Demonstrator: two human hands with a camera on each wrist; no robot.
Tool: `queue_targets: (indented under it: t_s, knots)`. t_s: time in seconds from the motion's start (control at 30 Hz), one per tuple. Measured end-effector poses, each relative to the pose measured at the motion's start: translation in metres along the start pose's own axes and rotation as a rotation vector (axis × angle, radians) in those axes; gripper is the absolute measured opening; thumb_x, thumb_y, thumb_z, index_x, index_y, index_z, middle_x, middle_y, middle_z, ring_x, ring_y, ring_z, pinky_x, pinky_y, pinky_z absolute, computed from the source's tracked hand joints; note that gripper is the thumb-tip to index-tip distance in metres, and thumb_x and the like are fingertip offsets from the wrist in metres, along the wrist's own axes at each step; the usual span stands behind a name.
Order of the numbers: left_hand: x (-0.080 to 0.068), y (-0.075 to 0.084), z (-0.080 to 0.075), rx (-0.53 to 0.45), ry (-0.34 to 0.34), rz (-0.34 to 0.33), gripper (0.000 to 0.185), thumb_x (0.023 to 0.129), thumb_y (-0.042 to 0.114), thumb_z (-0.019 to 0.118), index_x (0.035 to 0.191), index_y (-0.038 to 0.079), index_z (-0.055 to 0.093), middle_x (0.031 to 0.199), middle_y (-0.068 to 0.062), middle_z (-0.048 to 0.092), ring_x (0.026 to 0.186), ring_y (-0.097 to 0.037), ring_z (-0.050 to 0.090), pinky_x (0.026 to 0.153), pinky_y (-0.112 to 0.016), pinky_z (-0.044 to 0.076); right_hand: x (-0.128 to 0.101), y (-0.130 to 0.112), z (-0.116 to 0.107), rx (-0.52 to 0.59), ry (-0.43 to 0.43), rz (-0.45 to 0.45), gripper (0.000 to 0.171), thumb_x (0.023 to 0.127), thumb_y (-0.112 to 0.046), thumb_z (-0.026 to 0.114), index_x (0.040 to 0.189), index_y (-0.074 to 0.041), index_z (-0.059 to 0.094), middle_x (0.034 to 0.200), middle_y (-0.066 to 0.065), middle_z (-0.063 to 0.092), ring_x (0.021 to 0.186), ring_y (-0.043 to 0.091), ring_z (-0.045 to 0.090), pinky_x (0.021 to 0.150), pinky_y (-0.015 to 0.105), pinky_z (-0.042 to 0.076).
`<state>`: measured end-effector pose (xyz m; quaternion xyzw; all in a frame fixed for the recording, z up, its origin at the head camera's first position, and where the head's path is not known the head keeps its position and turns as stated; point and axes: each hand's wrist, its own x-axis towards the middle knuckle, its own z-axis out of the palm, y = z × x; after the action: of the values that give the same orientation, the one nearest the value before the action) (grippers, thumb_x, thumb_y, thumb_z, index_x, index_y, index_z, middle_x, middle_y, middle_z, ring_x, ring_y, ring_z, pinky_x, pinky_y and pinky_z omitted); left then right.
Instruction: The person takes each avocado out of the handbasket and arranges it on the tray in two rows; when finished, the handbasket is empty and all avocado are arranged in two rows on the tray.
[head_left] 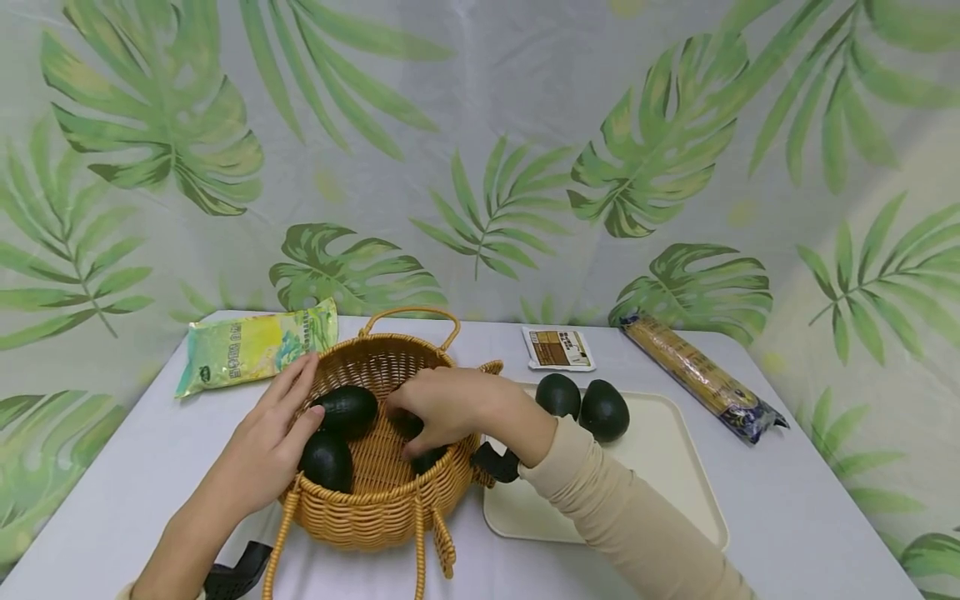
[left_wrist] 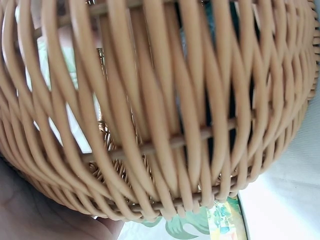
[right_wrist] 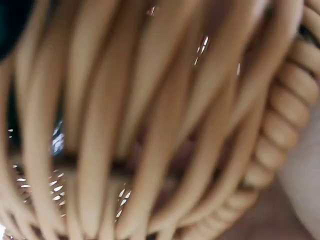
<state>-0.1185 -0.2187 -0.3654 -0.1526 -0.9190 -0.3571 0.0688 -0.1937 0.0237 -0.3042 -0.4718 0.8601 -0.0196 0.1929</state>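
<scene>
Reaching over the right rim of a wicker basket [head_left: 360, 525], the right hand [head_left: 438, 408] is shown with its fingers bent round a dark green avocado [head_left: 405, 423], which is set between fingertips and thumb inside the basket's right half. Dark skin is also exposed on the near side of the thumb; whether it belongs to a second fruit cannot be told. The left rim is held by the left hand [head_left: 266, 442], its fingers extended along the outside and its thumb hooked inward, close to the far-left avocado [head_left: 348, 412]; contact cannot be determined. A near-left avocado [head_left: 326, 461] is placed just beside that fruit. Both wrist views are largely filled by the woven wall, and the grip is not revealed there. To the right, two avocados [head_left: 604, 412] are carried at the far left of a cream tray [head_left: 660, 442]. Along the far side of the counter [head_left: 780, 500], a yellow-green package [head_left: 258, 346], a small packet [head_left: 558, 348] and a long packet [head_left: 697, 375] are arranged from left to right.
</scene>
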Motion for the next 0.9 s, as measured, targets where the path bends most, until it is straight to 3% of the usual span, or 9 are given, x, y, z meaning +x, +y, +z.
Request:
queue_targets:
  t_s: [0.27,0.37,0.5,0.63,0.9]
  knots:
    - [-0.0002,-0.0005,0.0007,-0.005,0.0,0.002,0.064,0.112,0.025,0.043,0.166,0.008,0.015,0.171,-0.018,0.015,0.155,-0.047,0.018,0.112,-0.073,0.027,0.0031,-0.0048,0.002,-0.039,-0.056,0.093,0.03,0.09,-0.039,0.081,0.107,-0.016,0.076,0.086,-0.011,0.065,0.075,0.008,0.059,0.068,0.024,0.048]
    - [-0.0003,-0.0002,0.0006,-0.005,0.003,0.003,0.064,0.112,0.025,0.044,0.166,0.009,0.015,0.171,-0.018,0.015,0.155,-0.047,0.018,0.112,-0.074,0.027,0.0041,-0.0069,0.0023,-0.06,-0.079,0.111,0.03,0.088,-0.04,0.083,0.106,-0.017,0.076,0.084,-0.012,0.064,0.073,0.008,0.059,0.066,0.025,0.049]
    - [-0.0004,0.0002,0.0003,-0.006,0.007,0.006,0.064,0.112,0.024,0.044,0.166,0.009,0.016,0.171,-0.018,0.015,0.155,-0.047,0.018,0.112,-0.074,0.027,0.0053,-0.0087,0.0023,-0.064,-0.102,0.097,0.04,0.086,-0.038,0.085,0.12,-0.019,0.075,0.104,-0.009,0.072,0.088,0.008,0.066,0.077,0.024,0.053]
    - [-0.0005,0.0,0.0003,-0.008,0.004,0.005,0.064,0.111,0.024,0.044,0.166,0.008,0.015,0.171,-0.018,0.015,0.155,-0.047,0.018,0.112,-0.073,0.027,0.007,-0.0074,0.0029,-0.049,-0.121,0.057,0.055,0.086,-0.036,0.086,0.135,-0.021,0.069,0.127,-0.007,0.069,0.112,0.008,0.066,0.094,0.023,0.053]
    - [-0.0008,0.0008,0.0003,-0.006,-0.001,0.003,0.064,0.112,0.024,0.044,0.166,0.008,0.015,0.171,-0.019,0.015,0.155,-0.048,0.018,0.112,-0.073,0.027,0.0093,-0.0061,0.004,-0.027,-0.136,0.027,0.058,0.085,-0.027,0.087,0.139,-0.021,0.066,0.132,-0.007,0.067,0.12,0.008,0.063,0.098,0.021,0.05]
